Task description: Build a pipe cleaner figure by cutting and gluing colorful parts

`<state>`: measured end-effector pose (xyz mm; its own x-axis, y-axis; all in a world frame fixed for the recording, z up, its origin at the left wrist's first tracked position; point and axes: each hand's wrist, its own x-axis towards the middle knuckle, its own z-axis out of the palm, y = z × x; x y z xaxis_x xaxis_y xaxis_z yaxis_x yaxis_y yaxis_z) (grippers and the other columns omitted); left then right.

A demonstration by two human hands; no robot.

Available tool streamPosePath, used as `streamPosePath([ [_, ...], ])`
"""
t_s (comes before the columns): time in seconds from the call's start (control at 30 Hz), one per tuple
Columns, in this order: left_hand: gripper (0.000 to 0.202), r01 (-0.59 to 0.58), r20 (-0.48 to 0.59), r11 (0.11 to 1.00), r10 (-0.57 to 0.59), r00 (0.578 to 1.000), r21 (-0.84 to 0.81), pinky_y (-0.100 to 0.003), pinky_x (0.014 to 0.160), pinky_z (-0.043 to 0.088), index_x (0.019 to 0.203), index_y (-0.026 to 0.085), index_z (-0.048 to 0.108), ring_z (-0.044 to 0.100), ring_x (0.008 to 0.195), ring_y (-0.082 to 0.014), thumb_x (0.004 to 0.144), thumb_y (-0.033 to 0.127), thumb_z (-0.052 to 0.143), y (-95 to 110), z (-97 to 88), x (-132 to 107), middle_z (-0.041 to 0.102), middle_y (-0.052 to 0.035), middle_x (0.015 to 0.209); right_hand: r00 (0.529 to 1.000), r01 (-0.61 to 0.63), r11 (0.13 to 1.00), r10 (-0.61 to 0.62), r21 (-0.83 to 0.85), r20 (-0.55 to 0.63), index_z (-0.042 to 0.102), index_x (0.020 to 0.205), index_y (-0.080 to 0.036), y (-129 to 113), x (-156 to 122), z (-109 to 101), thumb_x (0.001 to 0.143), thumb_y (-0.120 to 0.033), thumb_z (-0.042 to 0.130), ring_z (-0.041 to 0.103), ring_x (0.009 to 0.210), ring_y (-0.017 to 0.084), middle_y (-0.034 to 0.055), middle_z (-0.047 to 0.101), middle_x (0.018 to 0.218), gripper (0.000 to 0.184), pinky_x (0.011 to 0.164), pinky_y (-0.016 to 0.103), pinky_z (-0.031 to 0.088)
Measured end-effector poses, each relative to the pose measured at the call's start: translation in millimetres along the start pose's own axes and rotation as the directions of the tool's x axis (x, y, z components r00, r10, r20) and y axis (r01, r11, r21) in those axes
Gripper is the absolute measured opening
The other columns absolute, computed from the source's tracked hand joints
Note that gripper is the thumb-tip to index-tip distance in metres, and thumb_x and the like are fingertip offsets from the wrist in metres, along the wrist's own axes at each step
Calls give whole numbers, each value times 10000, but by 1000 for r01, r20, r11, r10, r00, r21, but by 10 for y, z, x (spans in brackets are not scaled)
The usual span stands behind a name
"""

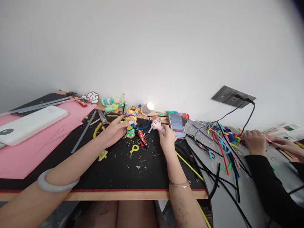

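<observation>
Handiwork is going on over a black mat (152,174) on a desk against a pale wall. The left hand (117,129), reaching in from the lower left, is gripping a fuzzy figure (131,115) banded in bright colours — its thumb and fingers are closing around the middle, holding the figure roughly upright over the mat. The right hand (168,136) is wrapping its fingers around the handle of what looks like a small pink glue gun (157,124), just to the right of the figure and apart from it; whether a finger is pressing the trigger, I cannot tell. A red packet (142,138) is lying between the hands, with a yellow loop (134,148) lying nearer the person. A paper cup (147,108) is sitting behind, and a lit phone (177,124) is lying just beside the right hand. At far right, a co-worker's hand (255,142) is working beside a tangle of coloured stems (224,137). For a neat result, the left hand should be bracing the figure firmly without squashing its pile, fingertips sitting well away from the probably hot nozzle — and the right should be squeezing lightly, so only a small bead is coming out
</observation>
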<state>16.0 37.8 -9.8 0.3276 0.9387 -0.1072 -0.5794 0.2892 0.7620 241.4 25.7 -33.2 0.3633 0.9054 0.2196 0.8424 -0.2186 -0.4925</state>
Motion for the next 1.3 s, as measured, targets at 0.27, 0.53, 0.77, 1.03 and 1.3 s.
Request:
streamPosePath([
  [0.27, 472, -8, 29, 994, 5, 1000, 110, -224, 523, 469, 1079, 226, 531, 588, 725, -127, 674, 44, 691, -39, -10, -14, 636, -33, 931, 945, 217, 942, -137, 255, -296, 527, 1174, -130, 14, 23, 24, 770, -219, 483, 537, 987, 247, 155, 596, 1082, 415, 844, 377, 408],
  [0.53, 565, -4, -4, 983, 4, 1000, 184, -284, 671, 556, 1180, 238, 456, 647, 844, -173, 697, 76, 701, -10, 3, -26, 648, -33, 904, 923, 259, 882, -106, 394, -370, 574, 1117, -145, -50, -42, -39, 752, -316, 544, 559, 893, 210, 112, 619, 1019, 403, 795, 325, 429],
  [0.77, 608, -24, -6, 976, 26, 1000, 217, -292, 705, 572, 1210, 266, 448, 654, 935, -213, 689, 112, 721, -12, -12, -28, 646, -52, 1021, 920, 212, 809, 25, 548, -392, 598, 949, -125, -82, -52, -78, 758, -278, 477, 471, 663, 140, 38, 567, 785, 273, 625, 255, 401],
  [1.03, 624, -17, -29, 976, 24, 999, 215, -286, 706, 567, 1216, 282, 460, 655, 911, -190, 678, 116, 729, -9, 3, -34, 656, -44, 1013, 927, 151, 780, 102, 607, -361, 556, 783, -140, -75, -33, -102, 734, -261, 479, 394, 602, 113, -14, 463, 665, 151, 564, 233, 359],
  [1.3, 543, -2, -19, 962, 7, 1000, 273, -244, 733, 536, 1153, 267, 523, 637, 958, -171, 670, 147, 738, -11, -1, -38, 638, -46, 1115, 940, 204, 811, -6, 548, -341, 589, 831, -138, -71, -47, -79, 716, -248, 452, 465, 633, 147, 7, 524, 670, 210, 584, 265, 384],
])
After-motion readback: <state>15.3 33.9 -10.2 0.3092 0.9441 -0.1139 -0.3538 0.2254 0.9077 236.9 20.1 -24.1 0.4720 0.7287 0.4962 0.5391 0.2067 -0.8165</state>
